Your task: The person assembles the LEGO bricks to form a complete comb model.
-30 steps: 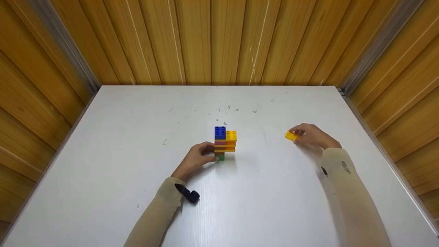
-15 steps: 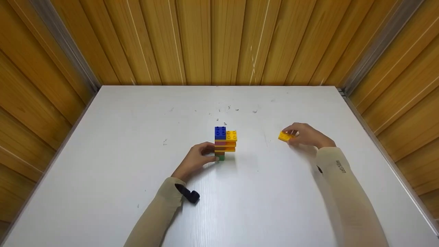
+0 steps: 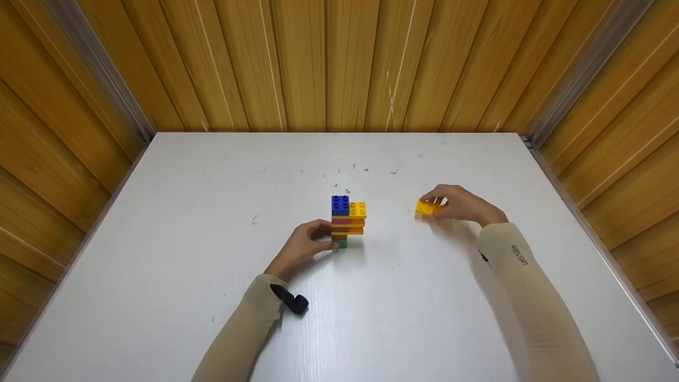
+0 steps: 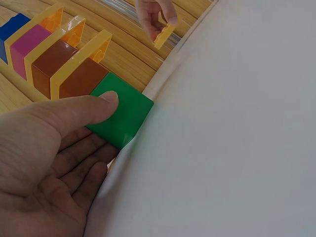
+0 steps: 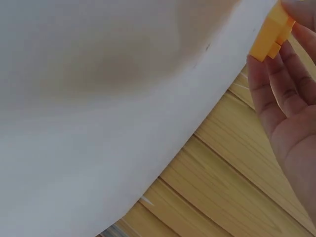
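Note:
A tower of toy building bricks stands upright at the middle of the table, with a blue brick (image 3: 340, 205) on top. Its green brick (image 4: 123, 108) is lowest, with brown and pink bricks above, and thin yellow plates (image 3: 357, 209) between them jut out to the right. My left hand (image 3: 303, 245) grips the tower low down, thumb across the green brick and fingers behind it. To the right of the tower, my right hand (image 3: 464, 204) pinches a flat yellow brick (image 3: 426, 208) between thumb and fingers, studs facing up, apart from the tower.
The white table (image 3: 159, 254) has small dark marks on it toward the back. Yellow wood-plank walls (image 3: 297, 63) enclose its far edge and both sides. A black strap (image 3: 290, 300) shows at the left sleeve.
My right hand has moved left with the flat yellow brick, nearer the tower. My left hand and the tower have stayed where they were.

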`<act>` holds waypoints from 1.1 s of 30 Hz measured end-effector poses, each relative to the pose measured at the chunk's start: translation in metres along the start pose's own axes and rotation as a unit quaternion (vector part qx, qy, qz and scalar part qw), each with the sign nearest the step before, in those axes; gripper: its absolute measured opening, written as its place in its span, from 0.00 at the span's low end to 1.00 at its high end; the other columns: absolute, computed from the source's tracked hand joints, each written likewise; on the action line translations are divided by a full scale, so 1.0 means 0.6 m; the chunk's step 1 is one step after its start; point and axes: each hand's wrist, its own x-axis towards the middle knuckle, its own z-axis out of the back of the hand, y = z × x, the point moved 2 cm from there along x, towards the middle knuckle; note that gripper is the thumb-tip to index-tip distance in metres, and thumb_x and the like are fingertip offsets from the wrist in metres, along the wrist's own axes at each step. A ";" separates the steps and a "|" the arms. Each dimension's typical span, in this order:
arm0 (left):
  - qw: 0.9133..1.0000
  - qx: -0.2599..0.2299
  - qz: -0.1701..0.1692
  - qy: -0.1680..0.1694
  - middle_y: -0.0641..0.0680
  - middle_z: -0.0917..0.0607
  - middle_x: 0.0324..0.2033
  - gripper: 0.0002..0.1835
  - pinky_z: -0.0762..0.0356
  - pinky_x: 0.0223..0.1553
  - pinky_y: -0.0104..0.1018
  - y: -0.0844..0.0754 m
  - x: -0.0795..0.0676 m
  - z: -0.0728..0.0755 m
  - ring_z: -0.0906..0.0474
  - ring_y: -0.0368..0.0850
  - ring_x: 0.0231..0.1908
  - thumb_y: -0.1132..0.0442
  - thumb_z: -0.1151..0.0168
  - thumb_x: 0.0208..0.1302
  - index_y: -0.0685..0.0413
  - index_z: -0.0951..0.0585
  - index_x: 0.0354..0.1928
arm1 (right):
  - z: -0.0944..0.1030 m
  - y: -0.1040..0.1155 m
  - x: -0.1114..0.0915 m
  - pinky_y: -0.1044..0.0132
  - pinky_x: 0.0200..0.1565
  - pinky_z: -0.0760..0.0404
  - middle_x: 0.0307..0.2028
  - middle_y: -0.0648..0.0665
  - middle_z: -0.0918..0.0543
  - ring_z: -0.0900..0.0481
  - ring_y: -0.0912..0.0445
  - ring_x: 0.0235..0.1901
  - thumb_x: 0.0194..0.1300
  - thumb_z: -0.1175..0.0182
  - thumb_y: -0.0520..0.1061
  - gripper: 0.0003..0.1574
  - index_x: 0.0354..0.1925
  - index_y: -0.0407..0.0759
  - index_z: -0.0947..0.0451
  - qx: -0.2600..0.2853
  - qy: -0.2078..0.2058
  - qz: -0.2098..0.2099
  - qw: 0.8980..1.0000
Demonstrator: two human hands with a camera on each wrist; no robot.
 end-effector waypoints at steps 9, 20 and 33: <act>1.000 0.007 -0.007 -0.003 0.52 0.17 0.51 0.21 0.29 0.63 0.43 0.000 0.001 0.001 0.22 0.47 0.54 0.63 0.29 0.55 0.51 0.21 0.52 | 0.004 0.039 0.010 0.51 0.53 0.24 0.49 0.42 0.20 0.25 0.48 0.48 0.58 0.37 0.35 0.26 0.57 0.41 0.22 0.001 0.004 0.040 0.999; 1.000 0.006 -0.012 -0.002 0.53 0.17 0.51 0.22 0.28 0.63 0.42 0.003 0.003 0.000 0.22 0.48 0.54 0.65 0.30 0.55 0.53 0.21 0.53 | 0.004 0.092 0.022 0.49 0.54 0.22 0.48 0.43 0.20 0.23 0.47 0.49 0.57 0.35 0.37 0.27 0.57 0.43 0.22 -0.012 0.018 0.072 0.997; 1.000 0.014 -0.009 -0.001 0.52 0.17 0.51 0.22 0.28 0.63 0.43 -0.001 0.001 0.001 0.22 0.47 0.54 0.62 0.30 0.55 0.51 0.21 0.53 | 0.003 0.137 0.029 0.50 0.53 0.20 0.46 0.43 0.20 0.23 0.47 0.49 0.57 0.34 0.38 0.27 0.57 0.43 0.22 -0.014 0.022 0.103 0.994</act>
